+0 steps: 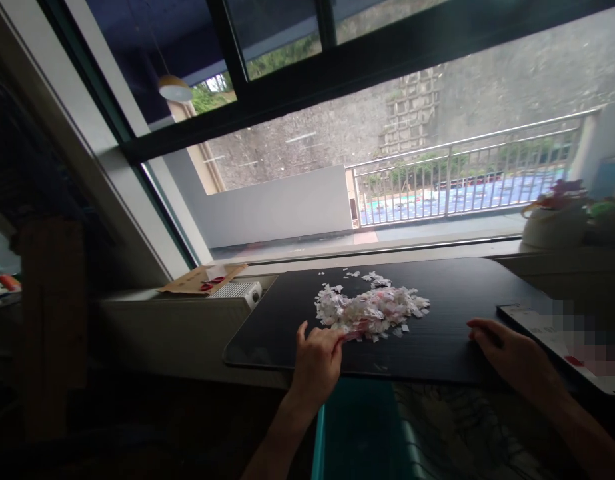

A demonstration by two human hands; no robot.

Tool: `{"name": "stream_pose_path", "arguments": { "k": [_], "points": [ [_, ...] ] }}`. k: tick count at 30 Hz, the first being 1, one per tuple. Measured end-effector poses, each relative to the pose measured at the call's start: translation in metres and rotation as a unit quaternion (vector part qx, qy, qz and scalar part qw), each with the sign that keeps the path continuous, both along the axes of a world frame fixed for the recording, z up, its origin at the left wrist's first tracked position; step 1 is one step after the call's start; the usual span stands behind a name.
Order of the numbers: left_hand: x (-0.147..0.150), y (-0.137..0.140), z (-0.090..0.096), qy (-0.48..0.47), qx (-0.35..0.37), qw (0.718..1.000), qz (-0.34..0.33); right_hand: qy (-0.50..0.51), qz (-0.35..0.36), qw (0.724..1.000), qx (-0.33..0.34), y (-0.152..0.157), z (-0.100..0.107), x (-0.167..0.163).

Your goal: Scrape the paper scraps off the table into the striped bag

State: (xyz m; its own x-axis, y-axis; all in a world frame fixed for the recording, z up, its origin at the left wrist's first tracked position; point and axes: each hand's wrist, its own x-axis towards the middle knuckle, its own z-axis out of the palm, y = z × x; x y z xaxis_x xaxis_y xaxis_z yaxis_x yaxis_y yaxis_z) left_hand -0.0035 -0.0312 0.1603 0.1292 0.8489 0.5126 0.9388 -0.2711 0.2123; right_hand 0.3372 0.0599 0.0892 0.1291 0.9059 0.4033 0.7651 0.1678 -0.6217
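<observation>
Head camera view shows my two hands well apart, both in the lower half of the frame. My left hand (318, 350), at lower centre, has its fingertips at the near edge of a pile of small paper scraps (374, 308); whether they are closed on some piece, I cannot tell. My right hand (502, 347), at lower right, is loosely curled and half open, and I see nothing inside it. The pile lies in the centre of the frame, just beyond my left hand and to its right, and its long axis runs from left to right. So the left hand is clearly the nearer one. Below the pile is the dark table (452, 287).

Among containers, a teal bin (360, 427) stands at bottom centre, below the near edge of the table; its inside is too dark to tell the contents. A white pot (554, 223) at the right holds pinkish flowers (567, 190). At centre left, red scissors (212, 284) lie on brown paper (184, 281).
</observation>
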Motion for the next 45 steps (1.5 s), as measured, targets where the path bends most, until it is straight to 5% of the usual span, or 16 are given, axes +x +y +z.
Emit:
{"name": "stream_pose_path", "arguments": {
  "k": [45],
  "points": [
    [-0.001,0.012,-0.005,0.007,0.036,0.999,-0.032,-0.022,0.011,0.999,0.030,-0.013,0.020,-0.012]
  ]
}}
